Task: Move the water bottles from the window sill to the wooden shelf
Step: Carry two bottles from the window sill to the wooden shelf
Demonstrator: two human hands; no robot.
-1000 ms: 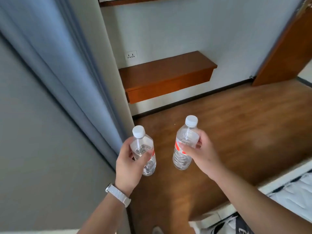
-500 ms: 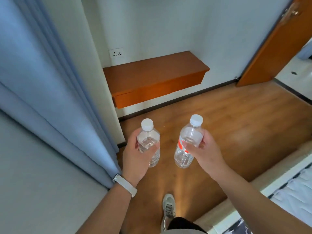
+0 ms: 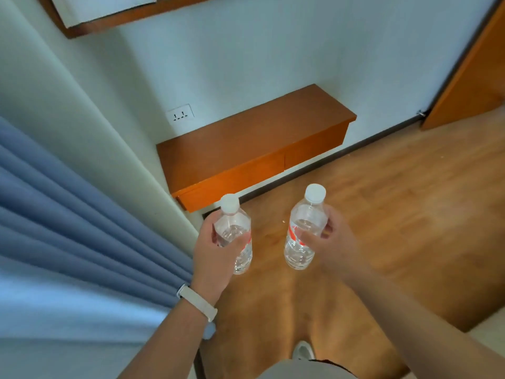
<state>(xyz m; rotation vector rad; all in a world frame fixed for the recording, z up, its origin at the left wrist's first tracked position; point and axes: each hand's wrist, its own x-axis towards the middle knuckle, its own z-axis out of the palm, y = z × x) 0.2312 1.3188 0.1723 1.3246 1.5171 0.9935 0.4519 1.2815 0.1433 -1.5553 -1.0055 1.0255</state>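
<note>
Shelf [image 3: 254,138] looms nearer; our left hand [image 3: 216,253] and right hand [image 3: 330,242] each clasp a bottle; loose one-handed grips risk a drop.

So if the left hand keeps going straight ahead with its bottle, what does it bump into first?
Probably the wooden shelf. The left hand and its bottle point toward its near corner, though depth is hard to judge.

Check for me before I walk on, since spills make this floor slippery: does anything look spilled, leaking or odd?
Nothing stands out. Both bottles are capped and upright in the left hand and right hand; the floor looks dry.
</note>
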